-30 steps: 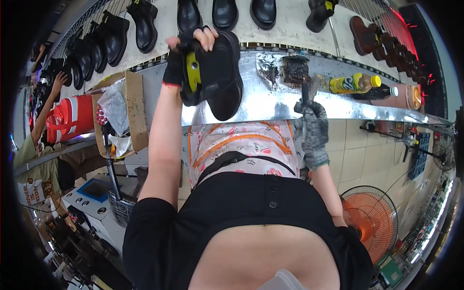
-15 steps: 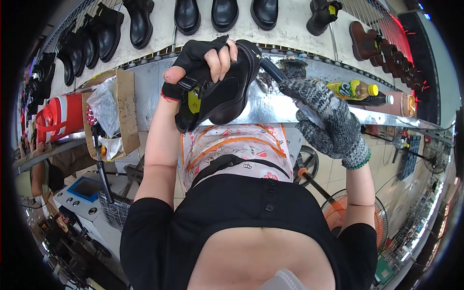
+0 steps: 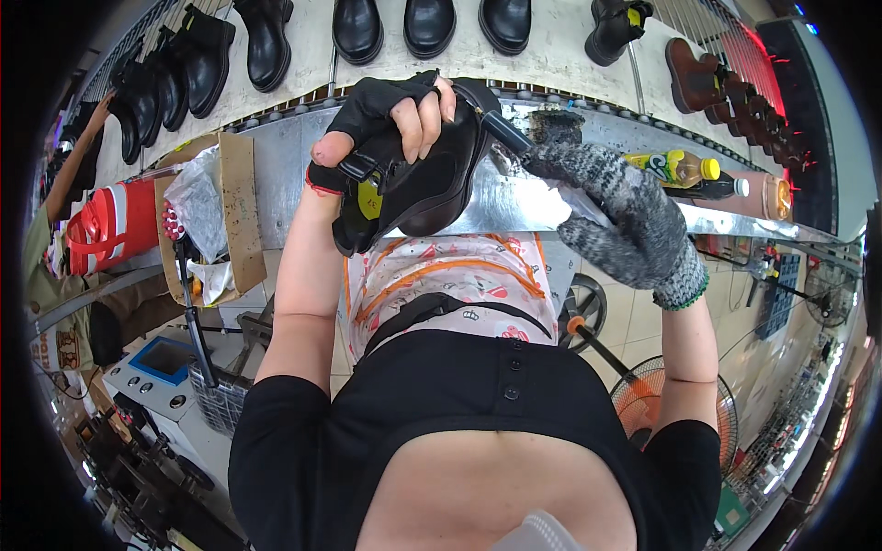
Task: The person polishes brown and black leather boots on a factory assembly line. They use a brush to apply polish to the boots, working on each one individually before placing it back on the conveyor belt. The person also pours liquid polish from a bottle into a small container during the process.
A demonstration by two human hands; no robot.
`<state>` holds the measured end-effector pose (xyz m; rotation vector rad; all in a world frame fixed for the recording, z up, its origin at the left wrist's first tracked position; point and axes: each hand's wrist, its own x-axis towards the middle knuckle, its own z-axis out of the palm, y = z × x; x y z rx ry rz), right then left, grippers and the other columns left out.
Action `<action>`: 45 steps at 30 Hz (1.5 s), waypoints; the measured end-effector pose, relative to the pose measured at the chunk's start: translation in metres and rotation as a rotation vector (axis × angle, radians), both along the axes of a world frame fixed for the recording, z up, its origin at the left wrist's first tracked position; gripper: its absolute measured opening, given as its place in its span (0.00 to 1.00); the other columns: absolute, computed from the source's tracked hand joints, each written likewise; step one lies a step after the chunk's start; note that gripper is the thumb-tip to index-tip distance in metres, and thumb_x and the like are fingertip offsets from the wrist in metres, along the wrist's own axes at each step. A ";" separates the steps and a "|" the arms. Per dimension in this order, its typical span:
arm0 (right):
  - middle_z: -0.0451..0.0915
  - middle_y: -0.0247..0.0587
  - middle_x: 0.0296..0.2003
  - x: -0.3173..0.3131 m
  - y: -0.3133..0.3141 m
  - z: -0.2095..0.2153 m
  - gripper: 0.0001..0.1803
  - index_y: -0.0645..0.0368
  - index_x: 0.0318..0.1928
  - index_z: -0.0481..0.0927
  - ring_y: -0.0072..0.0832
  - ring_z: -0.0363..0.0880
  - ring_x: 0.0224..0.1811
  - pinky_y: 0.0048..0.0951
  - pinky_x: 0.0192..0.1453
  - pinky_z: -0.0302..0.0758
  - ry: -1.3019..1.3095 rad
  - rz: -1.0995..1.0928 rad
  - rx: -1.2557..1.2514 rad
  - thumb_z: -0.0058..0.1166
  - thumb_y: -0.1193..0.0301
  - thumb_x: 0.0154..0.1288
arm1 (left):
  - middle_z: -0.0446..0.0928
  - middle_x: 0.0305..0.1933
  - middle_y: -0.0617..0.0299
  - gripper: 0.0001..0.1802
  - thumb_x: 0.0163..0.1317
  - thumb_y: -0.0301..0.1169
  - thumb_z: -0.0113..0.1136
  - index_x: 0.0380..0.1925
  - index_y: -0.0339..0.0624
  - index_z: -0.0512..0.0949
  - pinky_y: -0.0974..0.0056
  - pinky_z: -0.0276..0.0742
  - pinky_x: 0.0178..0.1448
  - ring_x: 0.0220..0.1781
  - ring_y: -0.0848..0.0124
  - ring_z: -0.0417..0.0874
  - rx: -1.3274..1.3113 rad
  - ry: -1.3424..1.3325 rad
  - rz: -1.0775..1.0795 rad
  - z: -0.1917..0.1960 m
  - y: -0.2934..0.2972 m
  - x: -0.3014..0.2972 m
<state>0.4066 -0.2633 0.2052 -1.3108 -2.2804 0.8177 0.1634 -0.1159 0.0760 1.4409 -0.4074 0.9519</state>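
Observation:
A black leather boot (image 3: 441, 189) is held tilted above the front edge of the metal ledge, its yellow insole showing through the opening. Wrapped over its upper, my left hand (image 3: 393, 121), in a black fingerless glove, grips it with bent fingers. My right hand (image 3: 623, 216), in a grey knit glove, is closed around a black pen-shaped tool (image 3: 504, 132). The tool's thin tip meets the boot's edge at the toe or sole side; the exact contact is too small to tell. Something pale and thin, perhaps cloth or plastic, shows between the gloved fingers.
Black boots (image 3: 356, 29) and brown boots (image 3: 691, 77) line the conveyor (image 3: 551, 64) beyond the ledge. Bottles (image 3: 675, 170) lie at right on the metal ledge (image 3: 294, 174). At left are a cardboard box (image 3: 241, 207) and a red container (image 3: 115, 225). A fan (image 3: 643, 404) stands low right.
My right hand and the tool have shifted slightly left along the boot's edge. The boot has tilted a little. At far left, another person's arm now reaches toward the boots.

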 end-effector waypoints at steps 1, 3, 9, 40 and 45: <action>0.77 0.45 0.50 -0.001 0.001 0.004 0.25 0.53 0.56 0.74 0.43 0.75 0.53 0.38 0.60 0.69 0.018 -0.016 -0.023 0.55 0.71 0.55 | 0.73 0.21 0.64 0.47 0.35 0.82 0.42 0.15 0.42 0.74 0.63 0.59 0.52 0.27 0.72 0.70 0.010 0.008 -0.001 0.000 0.000 0.000; 0.78 0.45 0.49 0.000 0.005 0.004 0.23 0.52 0.55 0.76 0.43 0.76 0.52 0.38 0.59 0.69 0.070 -0.037 -0.089 0.53 0.68 0.56 | 0.73 0.21 0.64 0.48 0.36 0.82 0.41 0.15 0.42 0.74 0.62 0.59 0.53 0.27 0.72 0.70 0.030 0.023 -0.002 -0.002 0.003 -0.001; 0.80 0.44 0.45 -0.003 0.016 -0.009 0.28 0.54 0.51 0.79 0.42 0.78 0.50 0.36 0.57 0.70 0.196 -0.083 -0.212 0.42 0.50 0.59 | 0.71 0.26 0.65 0.47 0.35 0.83 0.43 0.19 0.45 0.75 0.59 0.50 0.58 0.45 0.64 0.62 -0.020 -0.004 -0.062 -0.019 0.016 -0.017; 0.83 0.41 0.42 -0.034 0.017 -0.165 0.21 0.55 0.50 0.79 0.33 0.82 0.43 0.30 0.50 0.75 0.479 -0.038 -0.256 0.53 0.77 0.52 | 0.72 0.41 0.57 0.51 0.50 0.78 0.29 0.39 0.39 0.77 0.51 0.53 0.69 0.59 0.59 0.63 -0.543 -0.223 0.084 -0.125 0.069 -0.131; 0.83 0.40 0.38 -0.031 0.004 -0.181 0.20 0.56 0.49 0.79 0.32 0.82 0.38 0.28 0.47 0.75 0.521 -0.109 -0.350 0.54 0.76 0.53 | 0.74 0.43 0.55 0.51 0.52 0.77 0.27 0.40 0.40 0.79 0.50 0.53 0.71 0.59 0.59 0.65 -0.566 -0.158 0.191 -0.143 0.077 -0.158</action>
